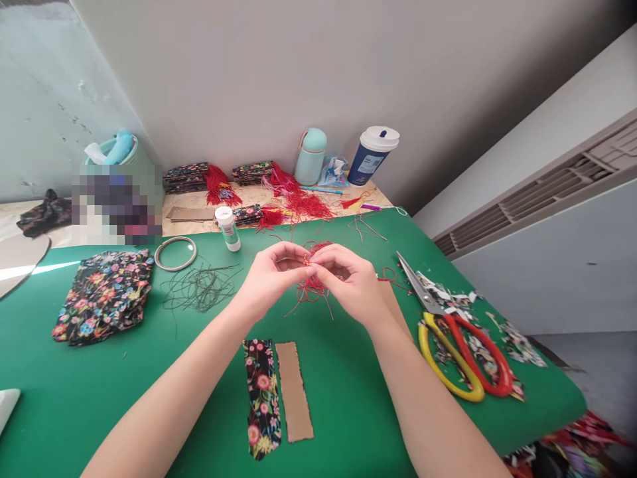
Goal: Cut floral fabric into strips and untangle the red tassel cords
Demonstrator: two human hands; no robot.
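My left hand (271,275) and my right hand (351,282) meet over the green table, thumbs and fingers pinched together. Between the fingertips is a small bit of red cord (307,261) with orange-yellow spots; its exact form is too small to tell. A tangle of red cords (314,290) lies under and behind the hands, partly covered by them. Nearer to me, a strip of black floral fabric (263,398) lies beside a brown card strip (294,392) with dark edges.
Large scissors (442,318) with yellow and red handles lie among fabric scraps (517,342) at right. At left are folded floral cloth (104,295), dark thread (202,289) and a tape roll (176,254). A glue stick (227,229), flask (311,157), cup (372,156) and red tassels (219,186) stand or lie behind.
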